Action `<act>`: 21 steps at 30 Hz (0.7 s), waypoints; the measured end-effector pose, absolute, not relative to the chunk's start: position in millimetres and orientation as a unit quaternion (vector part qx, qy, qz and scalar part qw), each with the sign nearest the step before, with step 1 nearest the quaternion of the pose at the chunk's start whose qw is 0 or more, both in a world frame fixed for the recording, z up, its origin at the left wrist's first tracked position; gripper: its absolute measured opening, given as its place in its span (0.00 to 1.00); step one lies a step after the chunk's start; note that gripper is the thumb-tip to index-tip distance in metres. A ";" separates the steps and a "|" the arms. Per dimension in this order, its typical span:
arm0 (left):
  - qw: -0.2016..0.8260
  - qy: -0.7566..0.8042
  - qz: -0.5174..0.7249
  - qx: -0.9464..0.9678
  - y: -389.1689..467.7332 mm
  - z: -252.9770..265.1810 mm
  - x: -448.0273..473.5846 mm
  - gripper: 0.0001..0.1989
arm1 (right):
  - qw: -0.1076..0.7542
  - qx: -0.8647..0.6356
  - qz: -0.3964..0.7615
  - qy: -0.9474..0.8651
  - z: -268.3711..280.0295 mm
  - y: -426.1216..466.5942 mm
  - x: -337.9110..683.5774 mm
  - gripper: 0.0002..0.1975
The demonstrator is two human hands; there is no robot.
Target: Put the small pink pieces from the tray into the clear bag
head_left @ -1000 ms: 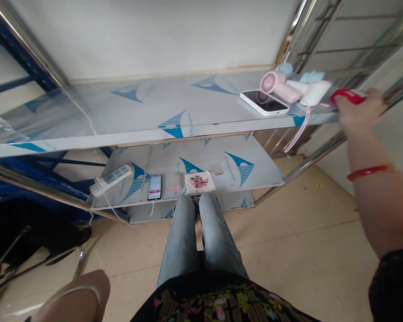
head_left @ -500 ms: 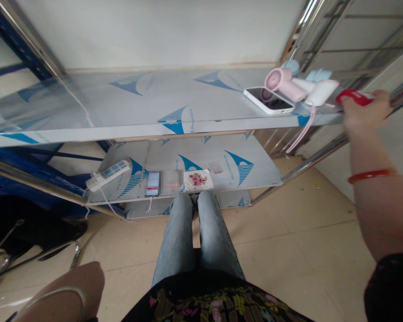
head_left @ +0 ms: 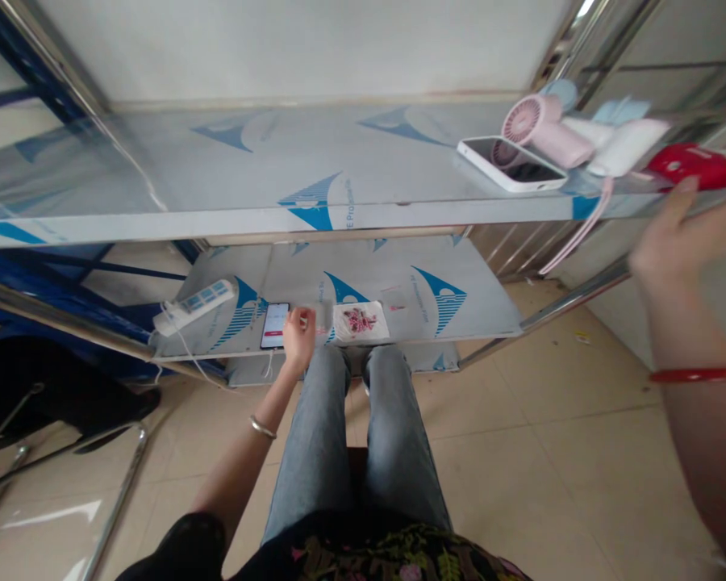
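Note:
My left hand (head_left: 298,337) is over the lower shelf, beside a phone (head_left: 273,326) with a lit screen and a cable. Its fingers are curled together; what they hold, if anything, is too small to make out. Right of it lies a white square (head_left: 360,321) with a pink-red beaded pattern. Past that is a small clear packet (head_left: 393,300) with something reddish in it. My right hand (head_left: 693,234) is open at the upper shelf's front edge, its fingers stretched out just below a shiny red object (head_left: 695,165) whose kind I cannot tell.
On the upper shelf (head_left: 218,190) a white-edged phone (head_left: 511,165) lies by a pink handheld fan (head_left: 544,129) and a white one (head_left: 629,148) with a strap. A power strip (head_left: 194,307) sits at the lower shelf's left. A metal-framed chair (head_left: 118,484) stands lower left.
My left hand has come up from the lower left to the lower shelf. My right hand has let go of the red object, which now rests on the upper shelf, and moved down slightly.

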State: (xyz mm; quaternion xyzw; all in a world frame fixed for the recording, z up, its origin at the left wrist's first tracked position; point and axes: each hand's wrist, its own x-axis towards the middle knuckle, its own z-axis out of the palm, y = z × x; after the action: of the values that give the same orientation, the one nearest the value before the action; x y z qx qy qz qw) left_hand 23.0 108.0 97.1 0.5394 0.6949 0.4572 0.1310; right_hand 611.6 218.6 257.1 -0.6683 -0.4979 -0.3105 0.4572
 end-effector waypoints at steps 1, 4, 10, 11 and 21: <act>0.134 0.734 0.417 0.519 116.2 80.8 20.5 0.09 | 0.459 -0.669 -0.307 -0.498 240.0 201.4 587.3 0.45; 0.154 0.827 0.302 0.449 140.7 36.9 15.8 0.15 | 0.464 -0.653 -0.234 -0.551 166.5 139.3 484.9 0.43; 0.175 0.872 0.204 0.408 155.7 -2.7 11.2 0.26 | 0.396 -0.606 0.082 -0.685 1.3 20.1 290.4 0.26; 0.173 0.870 0.207 0.412 154.6 -6.0 10.5 0.27 | 0.363 -0.595 0.101 -0.710 -12.1 9.0 275.7 0.23; 0.096 0.831 0.299 0.459 143.8 -21.0 -0.7 0.07 | 0.251 -0.483 0.136 -0.828 2.9 51.6 263.6 0.11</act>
State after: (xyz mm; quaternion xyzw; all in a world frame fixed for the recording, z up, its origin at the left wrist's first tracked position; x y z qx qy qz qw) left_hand -0.7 143.8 -21.0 0.4590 0.8312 0.2987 0.0962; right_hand 263.6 51.6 2.9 -0.4827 -0.8280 0.1363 0.2509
